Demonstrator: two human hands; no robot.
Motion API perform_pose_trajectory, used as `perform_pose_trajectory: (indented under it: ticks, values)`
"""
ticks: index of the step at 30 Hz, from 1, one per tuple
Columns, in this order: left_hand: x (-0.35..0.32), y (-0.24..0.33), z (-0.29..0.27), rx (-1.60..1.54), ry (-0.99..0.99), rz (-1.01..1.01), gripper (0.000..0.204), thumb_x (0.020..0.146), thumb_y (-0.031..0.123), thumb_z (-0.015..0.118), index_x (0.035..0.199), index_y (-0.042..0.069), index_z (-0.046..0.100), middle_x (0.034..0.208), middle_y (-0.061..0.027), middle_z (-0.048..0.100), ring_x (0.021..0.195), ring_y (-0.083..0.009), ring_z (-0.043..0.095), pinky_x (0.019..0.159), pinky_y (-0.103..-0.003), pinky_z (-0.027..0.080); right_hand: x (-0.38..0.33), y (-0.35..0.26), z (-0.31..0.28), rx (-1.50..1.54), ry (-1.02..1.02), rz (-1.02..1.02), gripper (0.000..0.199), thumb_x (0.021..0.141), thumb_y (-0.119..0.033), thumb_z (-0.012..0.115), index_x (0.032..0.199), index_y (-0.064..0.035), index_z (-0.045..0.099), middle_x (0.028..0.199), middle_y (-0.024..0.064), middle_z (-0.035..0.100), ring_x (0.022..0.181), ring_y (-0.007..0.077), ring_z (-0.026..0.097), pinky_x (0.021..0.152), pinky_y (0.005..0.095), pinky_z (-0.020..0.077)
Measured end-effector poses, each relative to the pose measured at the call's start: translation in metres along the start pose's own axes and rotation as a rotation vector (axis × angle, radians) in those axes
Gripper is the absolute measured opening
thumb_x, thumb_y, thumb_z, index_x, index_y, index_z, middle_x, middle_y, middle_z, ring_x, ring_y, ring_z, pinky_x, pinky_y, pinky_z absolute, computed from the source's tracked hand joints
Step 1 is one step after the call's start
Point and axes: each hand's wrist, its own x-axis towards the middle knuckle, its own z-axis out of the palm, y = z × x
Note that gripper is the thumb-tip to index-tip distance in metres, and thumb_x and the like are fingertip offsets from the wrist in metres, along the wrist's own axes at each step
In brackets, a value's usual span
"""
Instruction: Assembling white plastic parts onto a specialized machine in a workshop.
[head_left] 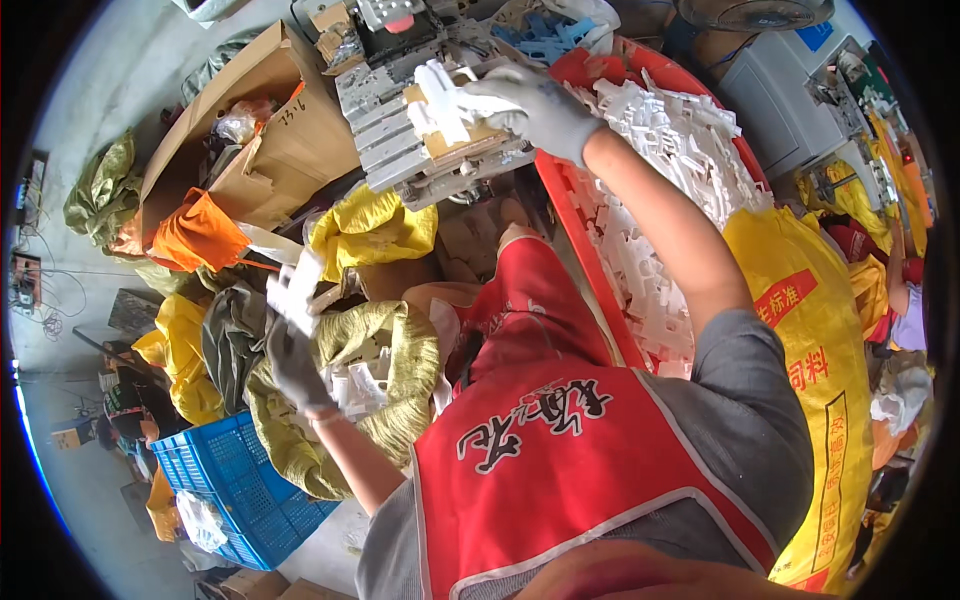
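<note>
My right hand (545,110), in a grey work glove, reaches to the far middle and grips a white moulded plastic part (440,100). That part lies over a small brown block (462,145) on the slotted metal machine table (385,120). On the left, my gloved left hand (294,350) is raised above an open olive woven sack (410,350). Its fingers close on a bright white plastic piece (300,285), whose outline is washed out by sunlight. Inside the sack are more white plastic parts (358,388).
A red tub (590,270) heaped with white plastic parts (665,130) stands right of the machine. Close on my right is a tall yellow sack (800,350). To the left are a cardboard box (290,140), a blue crate (240,490) and yellow bags (375,235). Other people work at both edges.
</note>
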Motion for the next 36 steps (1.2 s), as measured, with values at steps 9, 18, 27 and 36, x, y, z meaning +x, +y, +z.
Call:
perform_pose_trajectory:
  ticks: [9, 18, 27, 36]
  values:
    - [-0.051, -0.137, -0.090, 0.578, 0.189, -0.053, 0.034, 0.088, 0.023, 0.063, 0.120, 0.010, 0.062, 0.117, -0.0080, 0.064, 0.101, -0.0224, 0.063, 0.085, -0.032, 0.052, 0.000, -0.011, -0.036, -0.109, 0.028, -0.199, 0.034, 0.095, -0.026, 0.052, 0.121, -0.0038, 0.054, 0.119, 0.0170, 0.057, 0.107, 0.0365, 0.055, 0.089, 0.0401, 0.0445]
    - [-0.011, -0.069, 0.020, 0.358, -0.259, 0.148, 0.031, 0.094, 0.021, 0.055, 0.115, 0.000, 0.063, 0.112, -0.0159, 0.066, 0.096, -0.0266, 0.065, 0.084, -0.035, 0.050, -0.268, 0.090, -0.004, -0.601, -0.898, 0.829, 0.048, 0.084, -0.029, 0.059, 0.131, -0.0215, 0.052, 0.130, 0.0052, 0.052, 0.128, 0.0269, 0.043, 0.099, 0.0422, 0.0415]
    - [-0.025, -0.024, 0.086, 0.133, -0.503, 0.373, 0.022, 0.091, 0.009, 0.057, 0.109, 0.001, 0.066, 0.106, -0.0141, 0.068, 0.098, -0.0265, 0.064, 0.086, -0.035, 0.049, -0.291, 0.073, -0.015, -0.852, -0.968, 0.665, 0.037, 0.082, -0.030, 0.060, 0.116, -0.0193, 0.058, 0.121, 0.0041, 0.056, 0.115, 0.0245, 0.052, 0.096, 0.0398, 0.0411]
    - [-0.033, -0.019, 0.076, 0.176, -0.448, 0.320, 0.021, 0.093, 0.015, 0.057, 0.108, 0.005, 0.068, 0.098, -0.0086, 0.070, 0.092, -0.0151, 0.065, 0.080, -0.028, 0.050, -0.306, 0.050, 0.000, -0.217, -0.529, 0.930, 0.042, 0.090, -0.037, 0.051, 0.131, -0.0258, 0.052, 0.118, 0.0164, 0.062, 0.107, 0.0321, 0.060, 0.092, 0.0394, 0.0472]
